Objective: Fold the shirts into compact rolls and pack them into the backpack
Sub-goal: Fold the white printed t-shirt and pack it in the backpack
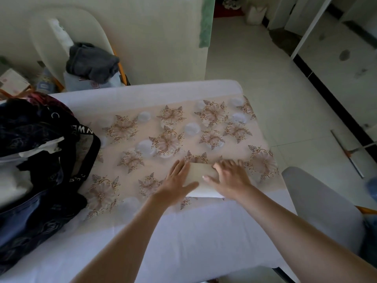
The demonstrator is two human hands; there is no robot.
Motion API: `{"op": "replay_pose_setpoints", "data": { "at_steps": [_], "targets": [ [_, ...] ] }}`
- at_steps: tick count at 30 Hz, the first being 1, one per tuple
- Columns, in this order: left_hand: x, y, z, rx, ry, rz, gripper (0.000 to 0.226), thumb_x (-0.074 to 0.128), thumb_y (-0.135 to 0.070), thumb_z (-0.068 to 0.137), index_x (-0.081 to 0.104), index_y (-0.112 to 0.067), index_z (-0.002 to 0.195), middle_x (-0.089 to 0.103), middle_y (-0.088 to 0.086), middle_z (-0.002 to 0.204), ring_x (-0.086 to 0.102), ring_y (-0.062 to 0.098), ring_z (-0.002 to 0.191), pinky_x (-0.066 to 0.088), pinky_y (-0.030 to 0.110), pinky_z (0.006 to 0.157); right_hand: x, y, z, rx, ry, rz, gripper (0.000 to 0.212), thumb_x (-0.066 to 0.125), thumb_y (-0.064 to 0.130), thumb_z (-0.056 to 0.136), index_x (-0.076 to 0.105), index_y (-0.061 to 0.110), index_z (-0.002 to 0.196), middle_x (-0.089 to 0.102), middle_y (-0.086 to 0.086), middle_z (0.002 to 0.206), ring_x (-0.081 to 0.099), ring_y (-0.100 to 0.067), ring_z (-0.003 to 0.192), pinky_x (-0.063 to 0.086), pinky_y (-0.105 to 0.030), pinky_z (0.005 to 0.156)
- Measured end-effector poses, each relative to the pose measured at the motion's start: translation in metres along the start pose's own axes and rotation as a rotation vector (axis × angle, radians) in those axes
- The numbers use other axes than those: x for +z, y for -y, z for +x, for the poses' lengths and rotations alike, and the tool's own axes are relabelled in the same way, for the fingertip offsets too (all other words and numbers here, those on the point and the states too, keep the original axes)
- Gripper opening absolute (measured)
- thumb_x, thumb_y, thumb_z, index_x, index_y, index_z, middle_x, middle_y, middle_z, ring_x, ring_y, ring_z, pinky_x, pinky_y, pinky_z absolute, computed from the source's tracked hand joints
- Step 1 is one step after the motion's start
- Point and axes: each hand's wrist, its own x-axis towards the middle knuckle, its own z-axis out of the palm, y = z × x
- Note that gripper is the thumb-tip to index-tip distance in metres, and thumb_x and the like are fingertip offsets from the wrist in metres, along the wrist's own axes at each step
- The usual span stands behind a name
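A pale beige shirt (201, 176), folded into a short thick roll, lies on the flowered tablecloth (142, 139) near the table's front right. My left hand (176, 180) lies flat against the roll's left end with straight fingers. My right hand (229, 176) presses on its right end, fingers spread and a little blurred. A dark patterned backpack (40, 160) sits open at the table's left edge, with white fabric (40, 148) showing inside it.
A grey garment (91, 62) is piled on a white chair (51, 33) behind the table. A grey chair (318, 205) stands at the right. Tiled floor (265, 78) stretches beyond the table, and a white sheet (183, 242) covers its near part.
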Motion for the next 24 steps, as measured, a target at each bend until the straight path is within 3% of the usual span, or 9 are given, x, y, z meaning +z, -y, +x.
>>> {"op": "replay_pose_setpoints", "data": {
  "at_steps": [2, 4, 7, 11, 15, 18, 20, 22, 24],
  "targets": [
    [-0.001, -0.008, 0.000, -0.094, -0.091, -0.153, 0.070, 0.045, -0.042, 0.101, 0.013, -0.015, 0.157, 0.008, 0.002, 0.165, -0.003, 0.011, 0.149, 0.009, 0.039, 0.123, -0.005, 0.008, 0.016, -0.099, -0.103, -0.055, 0.069, 0.027, 0.068, 0.088, 0.057, 0.015, 0.121, 0.053, -0.012, 0.134, 0.046, -0.031, 0.129, 0.032, -0.054, 0.107],
    [-0.002, -0.016, -0.005, -0.272, -0.168, -0.252, 0.070, 0.047, -0.040, 0.098, 0.014, -0.019, 0.157, 0.018, 0.001, 0.160, 0.015, 0.022, 0.146, 0.025, 0.047, 0.117, 0.003, 0.018, 0.020, -0.202, -0.092, 0.106, 0.052, 0.043, 0.048, 0.096, 0.048, 0.015, 0.136, 0.049, -0.013, 0.141, 0.043, -0.031, 0.136, 0.035, -0.054, 0.108],
    [-0.001, -0.024, -0.015, -0.496, -0.193, -0.283, 0.064, 0.053, -0.042, 0.092, 0.029, -0.018, 0.147, 0.040, 0.010, 0.138, 0.041, 0.031, 0.126, 0.041, 0.046, 0.101, 0.021, 0.027, 0.005, -0.178, -0.093, 0.164, 0.051, 0.033, 0.038, 0.099, 0.038, 0.023, 0.148, 0.056, -0.002, 0.138, 0.052, -0.025, 0.126, 0.039, -0.050, 0.106],
    [-0.007, -0.032, -0.015, -0.594, -0.109, -0.441, 0.058, 0.061, -0.047, 0.086, 0.046, -0.016, 0.132, 0.056, 0.005, 0.117, 0.056, 0.022, 0.097, 0.048, 0.034, 0.079, 0.036, 0.027, -0.022, -0.085, -0.262, 0.161, 0.045, 0.036, 0.035, 0.097, 0.049, 0.020, 0.137, 0.058, 0.001, 0.124, 0.055, -0.025, 0.113, 0.041, -0.042, 0.096],
    [-0.016, -0.043, -0.006, -0.654, -0.019, -0.556, 0.034, 0.072, -0.042, 0.078, 0.057, -0.020, 0.098, 0.060, -0.002, 0.089, 0.055, 0.013, 0.079, 0.045, 0.029, 0.065, 0.042, 0.028, -0.034, -0.093, -0.297, 0.197, 0.047, 0.039, 0.033, 0.095, 0.049, 0.017, 0.138, 0.056, -0.002, 0.129, 0.053, -0.027, 0.118, 0.040, -0.043, 0.098],
    [-0.024, -0.049, -0.004, -0.590, -0.001, -0.669, 0.033, 0.076, -0.037, 0.061, 0.065, -0.022, 0.088, 0.069, 0.007, 0.096, 0.063, 0.025, 0.091, 0.056, 0.041, 0.080, 0.034, 0.021, -0.037, -0.062, -0.252, 0.379, 0.057, 0.043, 0.038, 0.091, 0.039, 0.021, 0.145, 0.047, -0.005, 0.145, 0.043, -0.026, 0.135, 0.034, -0.043, 0.111],
    [-0.031, -0.050, -0.009, -0.471, 0.020, -0.705, 0.038, 0.076, -0.032, 0.060, 0.069, -0.025, 0.096, 0.071, 0.009, 0.100, 0.066, 0.029, 0.097, 0.059, 0.046, 0.080, 0.016, 0.011, -0.034, -0.009, -0.157, 0.533, 0.074, 0.058, 0.042, 0.086, 0.030, 0.026, 0.152, 0.030, 0.000, 0.158, 0.026, -0.021, 0.146, 0.023, -0.040, 0.118],
    [-0.037, -0.051, -0.018, -0.328, 0.003, -0.736, 0.039, 0.078, -0.011, 0.071, 0.070, -0.025, 0.106, 0.070, 0.004, 0.101, 0.065, 0.021, 0.094, 0.058, 0.031, 0.069, -0.012, -0.001, -0.028, -0.004, -0.026, 0.546, 0.099, 0.072, 0.048, 0.075, 0.018, 0.032, 0.156, 0.036, 0.005, 0.154, 0.032, -0.016, 0.141, 0.022, -0.040, 0.118],
    [-0.045, -0.052, -0.026, -0.192, -0.062, -0.696, 0.048, 0.076, 0.007, 0.072, 0.071, -0.027, 0.106, 0.068, -0.005, 0.100, 0.060, 0.002, 0.087, 0.048, 0.011, 0.066, -0.039, -0.007, -0.022, -0.048, 0.195, 0.423, 0.106, 0.075, 0.056, 0.071, 0.016, 0.037, 0.157, 0.056, 0.010, 0.134, 0.049, -0.015, 0.123, 0.030, -0.038, 0.111]
  ]
}}
